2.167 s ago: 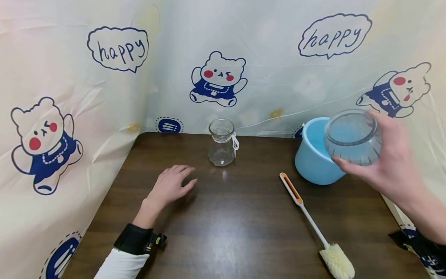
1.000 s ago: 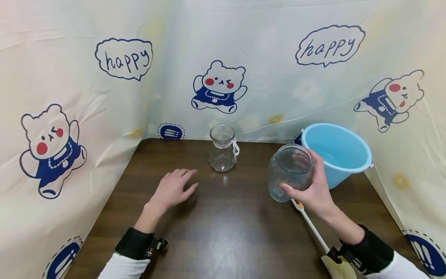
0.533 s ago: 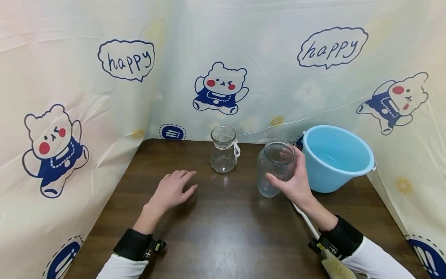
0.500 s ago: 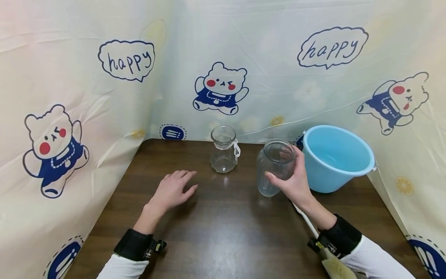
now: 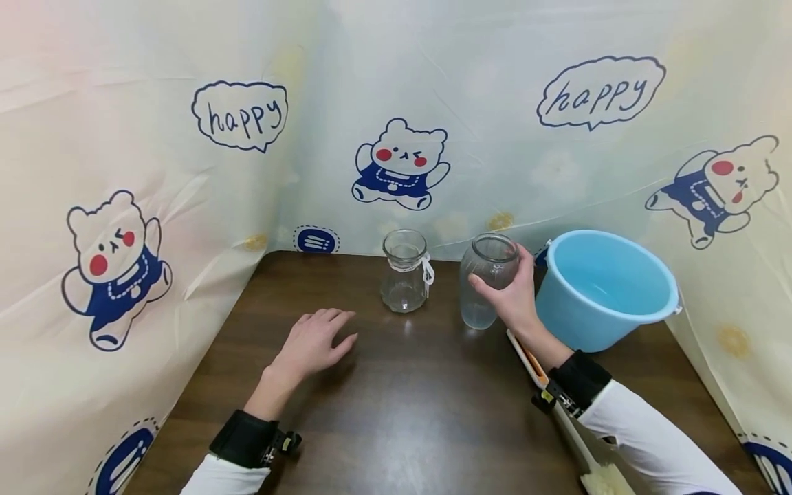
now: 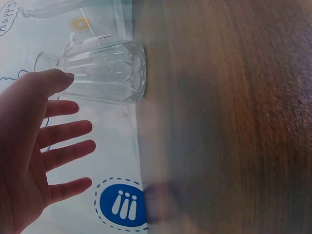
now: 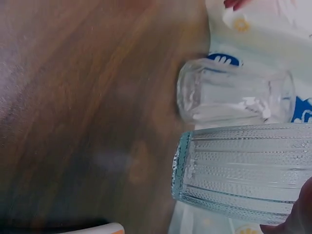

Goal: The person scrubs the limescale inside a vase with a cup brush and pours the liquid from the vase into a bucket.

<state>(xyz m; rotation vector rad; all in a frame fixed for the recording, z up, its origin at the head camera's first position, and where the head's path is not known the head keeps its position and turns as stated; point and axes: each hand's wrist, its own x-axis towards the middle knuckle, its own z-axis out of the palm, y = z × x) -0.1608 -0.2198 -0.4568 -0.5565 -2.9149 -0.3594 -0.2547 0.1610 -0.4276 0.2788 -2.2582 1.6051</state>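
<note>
My right hand (image 5: pixel 515 292) grips a clear ribbed glass jar (image 5: pixel 475 302) from its right side, thumb in front. The jar is upright at the back of the table; whether its base touches the wood I cannot tell. To its left stands a smaller glass vase (image 5: pixel 402 285) with a white bow at the neck. Both show in the right wrist view, the jar (image 7: pixel 239 170) nearer than the vase (image 7: pixel 229 95). My left hand (image 5: pixel 315 342) holds nothing, fingers spread and loose, over the table left of the vase; the left wrist view shows this too.
A light blue bucket (image 5: pixel 581 330) stands right of the jar, close to my right hand. A long-handled brush (image 5: pixel 575 433) lies partly beneath my right forearm, its pale head towards the front. A printed cloth (image 5: pixel 482 89) hangs behind the brown table (image 5: pixel 396 412).
The jar has come from in front of the bucket, leftward and down to the right of the vase, held in my right hand throughout. My left hand has stayed nearly still.
</note>
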